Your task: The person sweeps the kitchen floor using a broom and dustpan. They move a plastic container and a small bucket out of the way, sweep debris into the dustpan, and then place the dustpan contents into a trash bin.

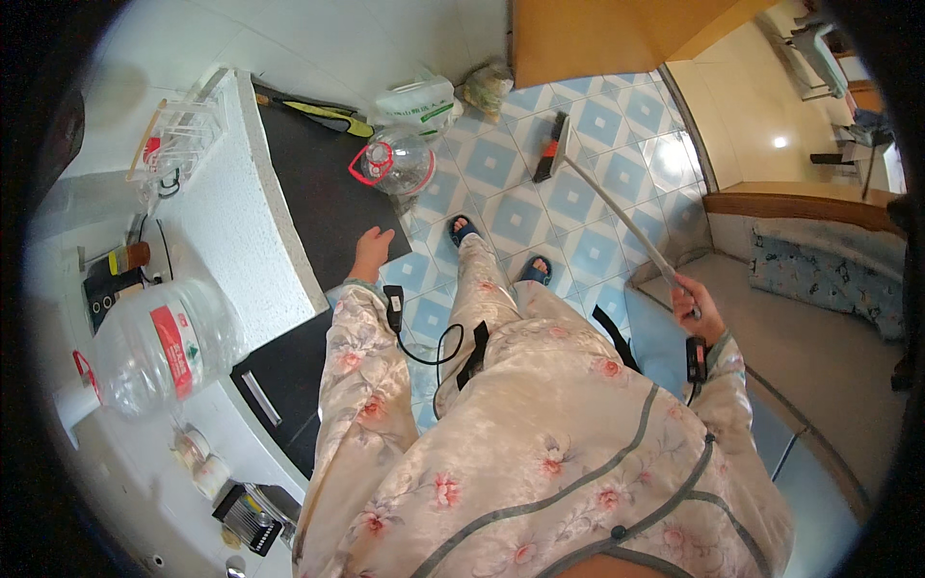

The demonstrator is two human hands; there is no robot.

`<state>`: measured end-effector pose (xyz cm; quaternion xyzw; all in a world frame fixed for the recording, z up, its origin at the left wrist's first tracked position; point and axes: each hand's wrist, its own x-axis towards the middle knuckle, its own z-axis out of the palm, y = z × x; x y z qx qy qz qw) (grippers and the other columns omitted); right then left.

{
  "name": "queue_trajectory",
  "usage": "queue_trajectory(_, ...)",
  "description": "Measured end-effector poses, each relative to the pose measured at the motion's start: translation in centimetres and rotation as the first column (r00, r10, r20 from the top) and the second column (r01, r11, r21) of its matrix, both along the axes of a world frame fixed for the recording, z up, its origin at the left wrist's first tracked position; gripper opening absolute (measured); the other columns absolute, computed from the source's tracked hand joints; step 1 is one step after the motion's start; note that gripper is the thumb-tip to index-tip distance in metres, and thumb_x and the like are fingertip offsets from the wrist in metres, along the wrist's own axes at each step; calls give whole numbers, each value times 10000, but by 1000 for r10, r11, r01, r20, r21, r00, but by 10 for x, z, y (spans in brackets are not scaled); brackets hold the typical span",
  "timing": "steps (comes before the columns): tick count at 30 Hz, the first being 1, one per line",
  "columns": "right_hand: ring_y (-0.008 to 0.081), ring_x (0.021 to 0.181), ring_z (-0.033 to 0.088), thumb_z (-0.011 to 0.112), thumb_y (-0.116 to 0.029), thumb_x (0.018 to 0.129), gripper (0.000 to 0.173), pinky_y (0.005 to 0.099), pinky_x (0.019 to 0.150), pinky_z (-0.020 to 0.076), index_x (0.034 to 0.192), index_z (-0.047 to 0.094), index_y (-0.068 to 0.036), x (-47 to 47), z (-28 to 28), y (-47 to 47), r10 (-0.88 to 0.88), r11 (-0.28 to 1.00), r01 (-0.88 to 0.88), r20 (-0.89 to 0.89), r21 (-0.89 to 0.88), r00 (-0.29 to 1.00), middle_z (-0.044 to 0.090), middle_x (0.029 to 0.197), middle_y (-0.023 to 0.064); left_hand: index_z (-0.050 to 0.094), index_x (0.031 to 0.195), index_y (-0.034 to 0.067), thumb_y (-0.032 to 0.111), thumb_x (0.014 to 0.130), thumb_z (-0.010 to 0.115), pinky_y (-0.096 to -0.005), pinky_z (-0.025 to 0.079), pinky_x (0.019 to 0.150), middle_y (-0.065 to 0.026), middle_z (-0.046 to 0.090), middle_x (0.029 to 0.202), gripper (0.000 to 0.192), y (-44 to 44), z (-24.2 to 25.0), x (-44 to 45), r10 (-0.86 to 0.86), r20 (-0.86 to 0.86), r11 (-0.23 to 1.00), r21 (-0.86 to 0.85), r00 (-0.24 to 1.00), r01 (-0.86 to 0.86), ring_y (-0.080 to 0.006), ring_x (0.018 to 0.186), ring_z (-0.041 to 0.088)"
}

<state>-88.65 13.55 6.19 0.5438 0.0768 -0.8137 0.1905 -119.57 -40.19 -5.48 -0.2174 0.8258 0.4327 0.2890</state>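
My right hand [701, 307] grips the upper end of a broom's pale grey handle [620, 211]. The handle slants away to the broom head [553, 150], whose dark and red bristles rest on the blue-and-white tiled floor [517, 217]. My left hand [371, 253] hangs loosely with nothing in it, thumb apart from its half-curled fingers. It appears in front of a black cabinet panel [318, 180]. Beyond that hand, a large clear plastic bottle [405, 170] with a red handle stands on the floor.
A white printed bag [415, 105] and a bag of greenish contents [488, 88] sit by the wall. A wooden door [592, 36] stands at the back. Another large bottle [209, 339] is on the white counter [267, 238]. To the right is a bench-like ledge [788, 339] with a patterned cushion [816, 278].
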Motion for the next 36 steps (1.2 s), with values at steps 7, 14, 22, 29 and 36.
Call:
queue_trajectory(7, 45, 379, 376, 545, -239, 832, 197, 165, 327, 315, 921, 484, -73, -1, 67, -36, 6, 996, -14, 87, 86, 996, 545, 662, 18, 474, 1154, 32, 296, 716, 636, -363, 424, 680, -85, 525, 1022, 536, 5, -59, -76, 92, 89, 995, 33, 992, -95, -209, 866, 493)
queue_trajectory(14, 58, 414, 420, 565, -128, 779, 506, 176, 340, 313, 1246, 394, -34, -120, 112, -76, 516, 555, -711, 491, 433, 702, 555, 677, 21, 472, 1183, 78, 292, 722, 629, -425, 381, 827, -83, 501, 1138, 532, -14, -154, -147, 371, 227, 929, -93, 900, -359, -283, 1065, 429)
queue_trajectory(22, 88, 422, 450, 557, -86, 794, 555, 223, 341, 325, 1304, 341, -35, -189, 86, -135, 679, 355, -872, 548, 338, 489, 556, 674, 13, 425, 1235, 144, 386, 715, 612, -478, 303, 894, -64, 423, 1258, 603, -54, -238, -183, 422, 405, 895, -43, 811, -445, -281, 1138, 371)
queue_trajectory(29, 83, 392, 428, 572, -101, 800, 544, 242, 326, 329, 1282, 343, 1, -202, 82, -178, 685, 139, -955, 671, 260, 283, 517, 634, 35, 413, 1233, 210, 449, 762, 566, -479, 286, 915, -28, 432, 1242, 550, -48, -233, -186, 565, 495, 679, 175, 660, -713, -230, 1167, 333)
queue_trajectory(36, 86, 380, 413, 571, -61, 786, 521, 252, 330, 350, 1264, 379, 16, -241, 109, -163, 804, -2, -945, 563, 326, 193, 459, 558, 27, 540, 852, 33, 322, 839, 497, -301, 421, 419, -60, 545, 600, 293, -16, -230, -139, 353, 61, 910, 211, 934, -358, -209, 570, 553)
